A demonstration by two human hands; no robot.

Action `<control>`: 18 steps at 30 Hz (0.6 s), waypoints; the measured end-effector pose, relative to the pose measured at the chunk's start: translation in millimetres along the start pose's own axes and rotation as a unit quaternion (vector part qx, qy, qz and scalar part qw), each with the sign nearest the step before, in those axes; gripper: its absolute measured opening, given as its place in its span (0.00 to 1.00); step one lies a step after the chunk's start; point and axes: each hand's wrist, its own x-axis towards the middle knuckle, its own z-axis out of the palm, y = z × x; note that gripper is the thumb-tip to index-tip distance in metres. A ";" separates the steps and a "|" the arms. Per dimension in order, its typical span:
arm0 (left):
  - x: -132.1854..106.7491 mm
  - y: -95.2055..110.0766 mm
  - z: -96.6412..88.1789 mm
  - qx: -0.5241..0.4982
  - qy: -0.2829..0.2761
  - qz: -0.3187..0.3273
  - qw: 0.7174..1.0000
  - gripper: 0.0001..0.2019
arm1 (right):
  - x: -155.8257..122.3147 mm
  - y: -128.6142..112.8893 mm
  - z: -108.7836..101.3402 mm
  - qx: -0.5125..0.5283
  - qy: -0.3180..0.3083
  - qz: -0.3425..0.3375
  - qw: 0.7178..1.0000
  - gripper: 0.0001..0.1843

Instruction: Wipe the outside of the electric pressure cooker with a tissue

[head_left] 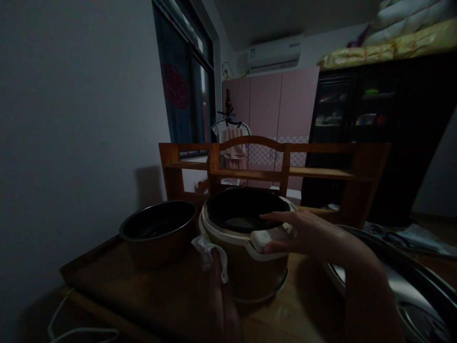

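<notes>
A round cooker (257,276), probably an electric rice cooker, stands uncovered on the wooden desk, its pale rim around a black interior. At its front left side, my left hand (219,295) presses a crumpled white cloth (209,252) against the outer wall. My right hand (303,231) grips the rim at the front right, with the thumb on a pale block-shaped handle (269,237) and the fingers over the edge. To the left sits a dark inner pot (157,238). A large lid with a shiny metal surface (385,281) lies at the right, partly behind my forearm.
A wooden desk shelf (246,175) rises behind the cooker. The wall (89,143) borders the desk on the left. A white cord (85,329) hangs by the near left edge. Pink wardrobes (266,105) and a dark cabinet (374,109) stand farther back.
</notes>
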 end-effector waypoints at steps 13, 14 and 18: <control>0.5 3.2 0.0 0.001 -0.006 0.017 1.000 0.22 | 0.1 0.1 0.6 -0.006 0.003 -0.001 1.000 0.42; 0.7 3.4 0.0 0.001 -0.006 0.018 1.000 0.22 | -0.2 0.0 1.0 -0.003 0.005 0.000 1.000 0.42; 0.7 4.7 -0.2 0.003 -0.004 0.021 1.000 0.21 | -0.8 0.2 1.2 -0.002 0.007 0.003 1.000 0.41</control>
